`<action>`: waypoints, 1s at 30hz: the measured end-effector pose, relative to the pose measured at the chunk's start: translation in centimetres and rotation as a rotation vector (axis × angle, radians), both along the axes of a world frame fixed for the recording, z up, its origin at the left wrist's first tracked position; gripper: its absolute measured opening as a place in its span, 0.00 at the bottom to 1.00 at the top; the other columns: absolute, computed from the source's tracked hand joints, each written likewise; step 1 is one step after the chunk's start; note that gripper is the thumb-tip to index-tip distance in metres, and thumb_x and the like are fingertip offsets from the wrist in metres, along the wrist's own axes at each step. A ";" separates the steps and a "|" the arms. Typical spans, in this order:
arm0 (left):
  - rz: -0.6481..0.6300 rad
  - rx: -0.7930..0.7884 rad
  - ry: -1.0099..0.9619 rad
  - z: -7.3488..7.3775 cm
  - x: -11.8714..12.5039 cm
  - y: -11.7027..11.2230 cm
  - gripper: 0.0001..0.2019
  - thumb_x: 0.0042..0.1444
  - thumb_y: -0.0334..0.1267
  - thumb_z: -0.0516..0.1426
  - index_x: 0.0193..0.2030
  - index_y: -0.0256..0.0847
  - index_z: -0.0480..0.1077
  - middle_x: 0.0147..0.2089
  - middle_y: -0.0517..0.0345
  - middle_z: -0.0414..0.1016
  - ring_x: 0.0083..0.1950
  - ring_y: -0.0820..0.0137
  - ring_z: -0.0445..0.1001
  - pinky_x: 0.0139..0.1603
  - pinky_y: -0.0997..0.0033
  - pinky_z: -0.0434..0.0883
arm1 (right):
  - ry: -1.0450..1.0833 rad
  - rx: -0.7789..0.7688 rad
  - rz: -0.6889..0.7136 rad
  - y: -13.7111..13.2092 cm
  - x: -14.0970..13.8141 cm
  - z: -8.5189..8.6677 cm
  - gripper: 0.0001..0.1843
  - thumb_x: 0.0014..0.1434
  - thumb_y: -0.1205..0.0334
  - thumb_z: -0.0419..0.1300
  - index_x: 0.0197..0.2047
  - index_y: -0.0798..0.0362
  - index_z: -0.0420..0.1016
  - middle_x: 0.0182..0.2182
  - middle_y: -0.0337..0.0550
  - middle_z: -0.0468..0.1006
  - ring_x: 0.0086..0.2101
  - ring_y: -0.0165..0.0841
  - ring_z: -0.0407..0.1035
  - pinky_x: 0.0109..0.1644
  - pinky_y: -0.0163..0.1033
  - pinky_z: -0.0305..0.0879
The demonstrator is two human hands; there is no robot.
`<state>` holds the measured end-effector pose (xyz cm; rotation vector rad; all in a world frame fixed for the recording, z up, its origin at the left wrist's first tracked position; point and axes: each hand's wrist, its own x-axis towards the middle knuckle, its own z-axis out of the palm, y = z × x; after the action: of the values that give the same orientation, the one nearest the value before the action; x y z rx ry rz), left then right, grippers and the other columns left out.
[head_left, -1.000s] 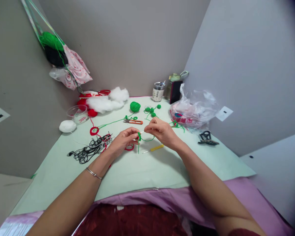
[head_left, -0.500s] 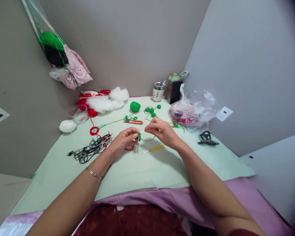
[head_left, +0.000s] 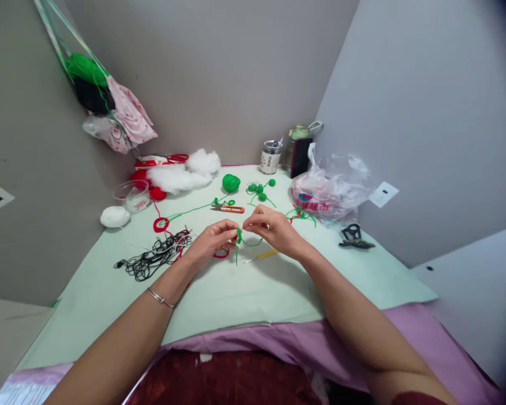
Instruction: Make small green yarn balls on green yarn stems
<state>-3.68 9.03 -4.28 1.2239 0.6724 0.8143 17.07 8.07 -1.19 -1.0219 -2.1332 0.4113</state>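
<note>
I see the left hand [head_left: 214, 241] pinching a small green yarn piece [head_left: 238, 236]; at three o'clock, the right hand [head_left: 272, 228] grips a thin silvery tool [head_left: 243, 228], nearly hidden.

Two hands are counted: one left hand [head_left: 213, 241] and one right hand [head_left: 276, 229]. One green crochet piece [head_left: 239, 235] is located at the left fingertips. One yellow-handled crochet hook [head_left: 266, 255] is laid on the near side of the right hand. Beyond the hands, one pair of orange thread snips [head_left: 231, 209] and one green yarn ball [head_left: 231, 183] are placed. Right of the right hand, one hair claw clip [head_left: 355, 238] is found; left of the left hand, one white ball [head_left: 115, 217] and one clear tub [head_left: 141, 202].
</note>
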 end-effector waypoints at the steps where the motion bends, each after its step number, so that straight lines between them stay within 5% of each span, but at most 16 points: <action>1: 0.004 0.000 0.000 0.0 0.0 0.0 0.09 0.55 0.42 0.61 0.39 0.40 0.72 0.35 0.60 0.66 0.34 0.76 0.67 0.37 0.77 0.68 | 0.003 0.001 0.002 0.0 0.1 0.0 0.06 0.61 0.66 0.60 0.38 0.50 0.79 0.30 0.38 0.67 0.31 0.28 0.64 0.35 0.33 0.58; 30: 0.056 -0.029 0.007 0.0 0.0 0.1 0.10 0.52 0.42 0.63 0.38 0.39 0.73 0.35 0.60 0.67 0.34 0.76 0.67 0.37 0.77 0.67 | -0.012 -0.046 -0.009 -0.2 0.1 0.1 0.07 0.63 0.64 0.59 0.39 0.49 0.79 0.29 0.37 0.66 0.30 0.27 0.63 0.34 0.33 0.57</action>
<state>-3.65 9.08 -4.23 1.1865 0.7246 0.8439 17.20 7.91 -1.04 -1.0626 -2.1379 0.4530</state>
